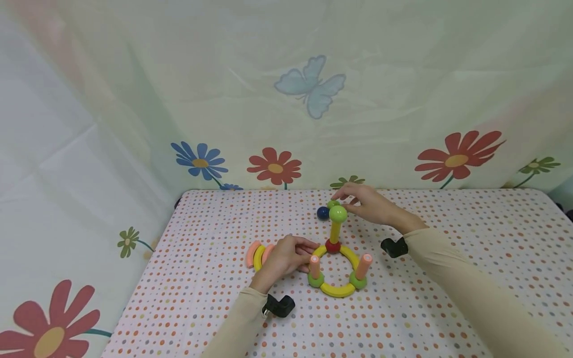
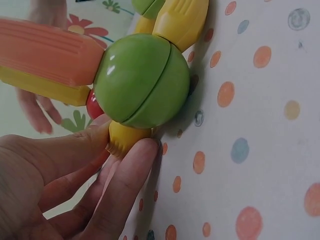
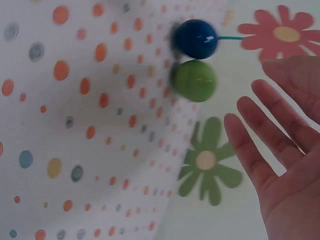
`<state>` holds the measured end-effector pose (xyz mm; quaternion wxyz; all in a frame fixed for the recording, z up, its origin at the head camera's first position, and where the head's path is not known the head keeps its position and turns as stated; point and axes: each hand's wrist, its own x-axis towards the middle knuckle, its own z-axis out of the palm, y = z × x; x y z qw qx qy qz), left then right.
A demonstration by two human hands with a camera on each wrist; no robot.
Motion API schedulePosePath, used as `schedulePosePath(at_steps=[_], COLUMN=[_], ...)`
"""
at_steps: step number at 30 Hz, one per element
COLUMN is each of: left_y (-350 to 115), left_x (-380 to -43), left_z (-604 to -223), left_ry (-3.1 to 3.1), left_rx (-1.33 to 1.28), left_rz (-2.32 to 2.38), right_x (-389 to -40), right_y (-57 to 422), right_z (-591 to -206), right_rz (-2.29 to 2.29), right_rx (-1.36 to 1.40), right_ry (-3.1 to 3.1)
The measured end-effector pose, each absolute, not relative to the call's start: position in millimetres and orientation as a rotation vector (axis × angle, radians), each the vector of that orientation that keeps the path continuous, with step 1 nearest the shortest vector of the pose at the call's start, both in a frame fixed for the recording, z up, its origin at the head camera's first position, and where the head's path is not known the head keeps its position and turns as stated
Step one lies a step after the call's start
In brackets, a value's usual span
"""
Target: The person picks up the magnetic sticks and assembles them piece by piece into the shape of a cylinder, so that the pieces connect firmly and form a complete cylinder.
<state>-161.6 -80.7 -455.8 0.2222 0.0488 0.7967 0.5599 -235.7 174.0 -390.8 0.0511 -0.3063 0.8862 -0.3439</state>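
Observation:
On the table stands a ring of yellow curved rods (image 1: 338, 290) joined by two green balls (image 1: 315, 280) and a red ball (image 1: 333, 246). Salmon rods (image 1: 366, 263) rise from the green joints; a yellow rod topped by a light green ball (image 1: 337, 214) rises from the red one. My left hand (image 1: 288, 256) pinches a yellow curved rod (image 2: 125, 137) beside the left green joint, between thumb and fingers. Behind the ring, my right hand (image 1: 369, 203) reaches with spread fingers and nothing in them, near a loose green ball (image 3: 196, 81) and a dark blue ball (image 3: 197, 39).
Salmon and yellow curved rods (image 1: 258, 256) lie left of the ring, partly behind my left hand. A flowered cloth (image 1: 309, 139) hangs behind the table's far edge. The tabletop (image 1: 188, 278) has a dotted cover.

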Motion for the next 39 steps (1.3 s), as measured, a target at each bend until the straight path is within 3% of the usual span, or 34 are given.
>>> schedulePosePath(at_steps=[12, 22, 39], left_y=[-80.8, -79.6, -78.9], left_x=[-162.0, -162.7, -163.2], left_z=[-454.6, -454.0, -455.3], left_ry=[2.19, 2.211, 2.232], left_rx=[0.132, 0.133, 0.105], left_rz=[1.539, 1.519, 1.479], right_x=[-250.3, -227.2, -187.2], right_y=[169.7, 195.8, 258.6], right_z=[-428.7, -427.1, -437.6], right_rz=[-0.949, -0.845, -0.865], right_rx=[-0.984, -0.698, -0.487], right_ry=[2.676, 2.738, 2.954])
